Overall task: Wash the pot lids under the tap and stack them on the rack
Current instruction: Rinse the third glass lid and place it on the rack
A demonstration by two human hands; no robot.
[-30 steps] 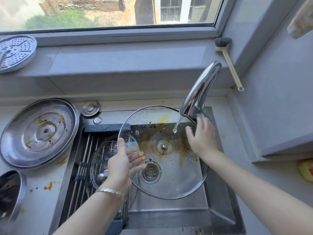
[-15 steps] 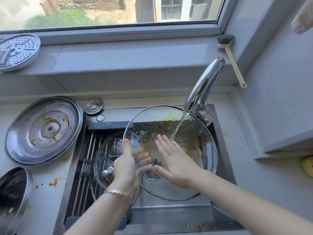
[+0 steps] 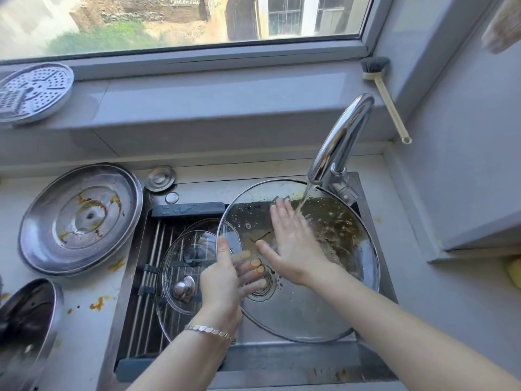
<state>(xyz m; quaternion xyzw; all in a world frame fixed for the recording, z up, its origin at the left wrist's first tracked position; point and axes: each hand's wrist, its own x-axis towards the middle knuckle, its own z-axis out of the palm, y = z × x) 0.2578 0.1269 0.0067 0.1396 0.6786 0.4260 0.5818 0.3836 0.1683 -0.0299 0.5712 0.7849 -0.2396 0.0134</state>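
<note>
A large glass lid (image 3: 318, 311) with brown grease is held tilted over the sink, under the running tap (image 3: 342, 139). My left hand (image 3: 222, 280) grips its left rim, thumb on top and fingers showing through the glass. My right hand (image 3: 293, 244) lies flat, fingers straight, on the lid's wet surface beside the water stream. A smaller glass lid (image 3: 180, 275) with a metal knob lies on the roll-up rack (image 3: 146, 266) over the sink's left part.
A stained steel lid (image 3: 79, 218) lies on the counter at left, with a dark pot lid (image 3: 25, 323) below it. A perforated steamer plate (image 3: 31, 91) and a dish brush (image 3: 386, 97) sit on the window ledge. A small round cap (image 3: 159, 178) lies behind the sink (image 3: 282, 359).
My right hand left the tap handle, came onto the glass lid and slid up its surface toward the stream. Water now runs harder. The left hand keeps its hold.
</note>
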